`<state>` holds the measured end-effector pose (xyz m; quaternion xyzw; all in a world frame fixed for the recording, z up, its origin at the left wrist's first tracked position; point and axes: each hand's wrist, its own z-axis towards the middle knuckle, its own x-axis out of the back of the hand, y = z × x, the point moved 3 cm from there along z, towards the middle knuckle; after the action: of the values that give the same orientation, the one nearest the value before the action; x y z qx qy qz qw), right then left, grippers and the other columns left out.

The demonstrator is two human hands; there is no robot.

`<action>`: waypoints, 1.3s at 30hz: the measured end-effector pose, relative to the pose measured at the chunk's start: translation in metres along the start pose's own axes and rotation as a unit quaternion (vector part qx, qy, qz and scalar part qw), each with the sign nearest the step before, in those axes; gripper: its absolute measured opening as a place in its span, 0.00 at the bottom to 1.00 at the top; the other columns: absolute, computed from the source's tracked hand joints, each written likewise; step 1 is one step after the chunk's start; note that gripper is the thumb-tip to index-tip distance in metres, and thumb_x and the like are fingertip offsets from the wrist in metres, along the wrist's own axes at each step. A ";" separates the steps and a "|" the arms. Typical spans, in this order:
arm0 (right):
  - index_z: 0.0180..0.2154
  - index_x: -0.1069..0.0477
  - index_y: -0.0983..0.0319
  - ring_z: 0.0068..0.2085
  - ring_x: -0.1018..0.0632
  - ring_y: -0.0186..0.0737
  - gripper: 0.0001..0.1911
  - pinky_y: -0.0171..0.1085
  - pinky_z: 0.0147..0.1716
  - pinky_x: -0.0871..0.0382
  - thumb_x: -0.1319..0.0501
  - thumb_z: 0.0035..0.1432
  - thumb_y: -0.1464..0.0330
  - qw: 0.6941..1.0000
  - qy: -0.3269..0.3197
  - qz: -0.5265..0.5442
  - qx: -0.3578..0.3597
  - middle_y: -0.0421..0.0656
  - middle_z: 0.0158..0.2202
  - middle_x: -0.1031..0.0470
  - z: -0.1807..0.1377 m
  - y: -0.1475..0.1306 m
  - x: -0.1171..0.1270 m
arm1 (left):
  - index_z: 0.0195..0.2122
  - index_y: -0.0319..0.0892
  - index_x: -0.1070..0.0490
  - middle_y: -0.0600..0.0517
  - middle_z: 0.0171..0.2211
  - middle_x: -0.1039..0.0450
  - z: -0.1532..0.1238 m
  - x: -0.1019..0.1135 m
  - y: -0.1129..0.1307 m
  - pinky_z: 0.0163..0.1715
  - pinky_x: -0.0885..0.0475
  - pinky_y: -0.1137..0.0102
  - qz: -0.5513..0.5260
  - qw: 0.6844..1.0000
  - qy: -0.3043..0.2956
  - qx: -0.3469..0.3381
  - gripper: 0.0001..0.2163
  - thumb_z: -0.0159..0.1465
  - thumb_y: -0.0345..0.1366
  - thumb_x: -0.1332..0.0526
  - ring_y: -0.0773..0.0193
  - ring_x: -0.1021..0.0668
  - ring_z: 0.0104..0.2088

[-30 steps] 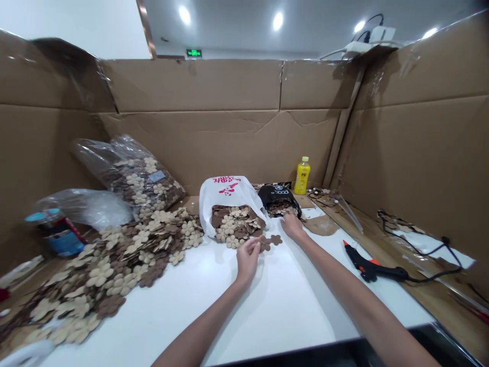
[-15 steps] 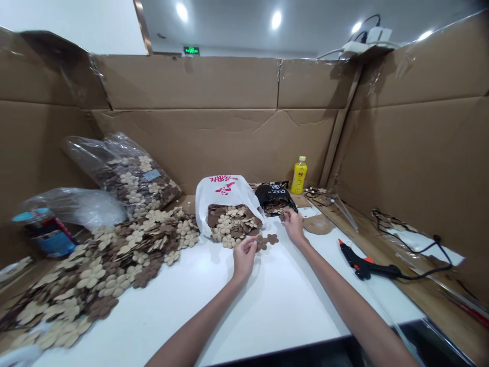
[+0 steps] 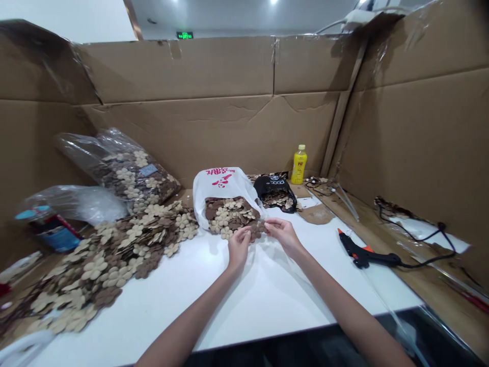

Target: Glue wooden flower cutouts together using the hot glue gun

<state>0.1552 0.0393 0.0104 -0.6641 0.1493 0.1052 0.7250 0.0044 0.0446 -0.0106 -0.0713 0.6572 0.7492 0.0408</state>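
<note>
Just in front of the white plastic bag (image 3: 225, 178), my left hand (image 3: 237, 248) pinches dark brown flower-shaped pieces (image 3: 258, 229). My right hand (image 3: 284, 237) comes in from the other side, its fingertips closed on the same small cluster. Fingers and blur hide how the pieces meet. Brown and beige flower pieces (image 3: 229, 216) fill the mouth of the white bag behind my hands. A black bag (image 3: 272, 186) with smaller flower pieces stands behind my right hand.
A large heap of flower pieces (image 3: 126, 250) spreads across the left side, with a clear bag of them (image 3: 132, 176) behind. A glue gun (image 3: 367, 255) lies at right, its cord trailing. A yellow bottle (image 3: 299, 164) stands at the back; cardboard walls (image 3: 183, 71) surround the table.
My right hand has moved from beside the black bag, left and toward me, bringing its brown piece to the ones in my left hand. The camera view has tipped slightly down.
</note>
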 end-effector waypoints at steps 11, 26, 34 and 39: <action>0.24 0.31 0.64 0.22 0.27 0.34 0.17 0.33 0.22 0.33 0.31 0.34 0.60 0.993 -0.025 -0.112 0.038 0.39 0.19 0.29 0.000 0.007 -0.009 | 0.35 0.37 0.27 0.47 0.31 0.24 -0.002 -0.002 0.005 0.32 0.29 0.69 -0.001 1.000 -0.002 -0.014 0.14 0.50 0.40 0.37 0.62 0.24 0.30; 0.23 0.33 0.62 0.21 0.28 0.36 0.14 0.34 0.21 0.35 0.33 0.38 0.60 0.983 0.021 -0.170 0.067 0.40 0.18 0.29 0.000 0.005 -0.009 | 0.34 0.37 0.27 0.47 0.30 0.24 -0.004 -0.006 0.009 0.33 0.29 0.69 -0.026 1.000 -0.004 0.006 0.15 0.49 0.42 0.36 0.62 0.23 0.30; 0.28 0.32 0.62 0.25 0.26 0.37 0.12 0.34 0.26 0.34 0.36 0.42 0.63 0.975 0.021 -0.195 0.104 0.39 0.21 0.29 -0.006 -0.001 -0.012 | 0.34 0.37 0.29 0.46 0.33 0.24 -0.002 -0.005 0.006 0.34 0.28 0.68 -0.004 1.000 -0.011 0.019 0.17 0.44 0.39 0.32 0.59 0.22 0.34; 0.38 0.30 0.62 0.27 0.27 0.34 0.22 0.32 0.25 0.34 0.35 0.41 0.58 0.995 0.006 -0.096 -0.004 0.39 0.25 0.29 -0.005 0.012 -0.014 | 0.33 0.37 0.29 0.45 0.33 0.24 -0.002 -0.004 0.007 0.35 0.28 0.68 -0.006 1.000 0.000 -0.001 0.15 0.45 0.38 0.32 0.59 0.22 0.35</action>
<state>0.1375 0.0360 0.0036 -0.6787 0.0891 0.0315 0.7283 0.0071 0.0422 -0.0031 -0.0756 0.6557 0.7499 0.0450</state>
